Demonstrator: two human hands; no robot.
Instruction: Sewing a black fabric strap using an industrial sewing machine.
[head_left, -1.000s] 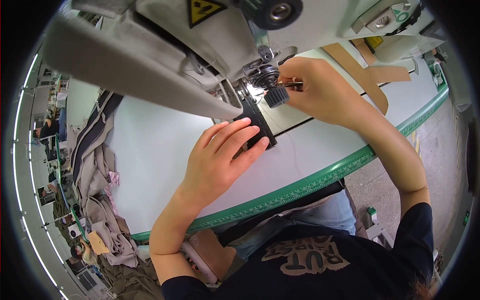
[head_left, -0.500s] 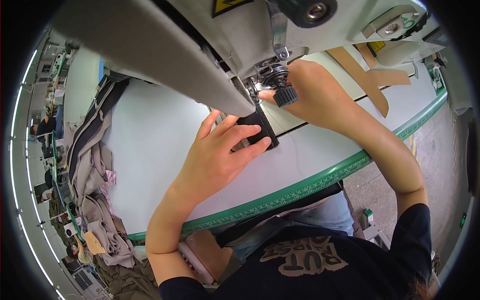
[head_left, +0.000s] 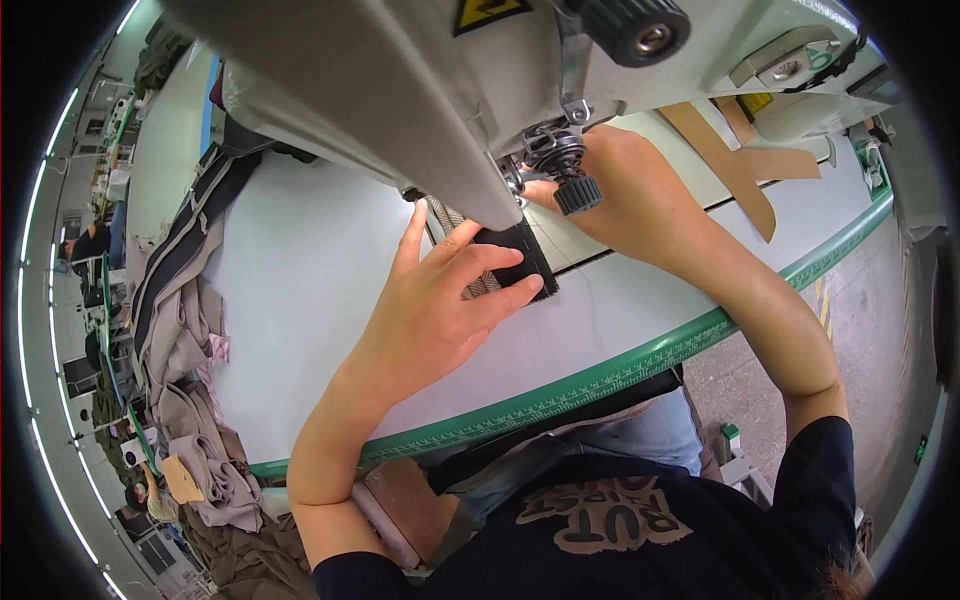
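Observation:
A sewing machine [head_left: 400, 110] reaches over the white table from the top. Below the tip of its arm lies a small black fabric piece [head_left: 516, 240] with a frayed edge, joined by a grey patterned band [head_left: 484, 284]. My left hand [head_left: 430, 300] rests flat on both, fingers spread and fingertips pressing the cloth. Close to the needle area, my right hand [head_left: 640, 195] is bent inward with one fingertip pointing left. Its other fingers are hidden behind the black tension knob [head_left: 578, 195], and whatever they pinch cannot be made out.
Brown card strips [head_left: 735, 180] lie at the right of the white tabletop [head_left: 300, 300]. A green measuring edge [head_left: 540, 400] runs along its front. Grey and dark garments [head_left: 185, 290] hang in a heap at the left. Loose thread trails near the cloth.
The view has shifted slightly, so the machine sits a little lower and to the right. More of the patterned band shows beyond my left fingers. Both hands keep nearly the same places.

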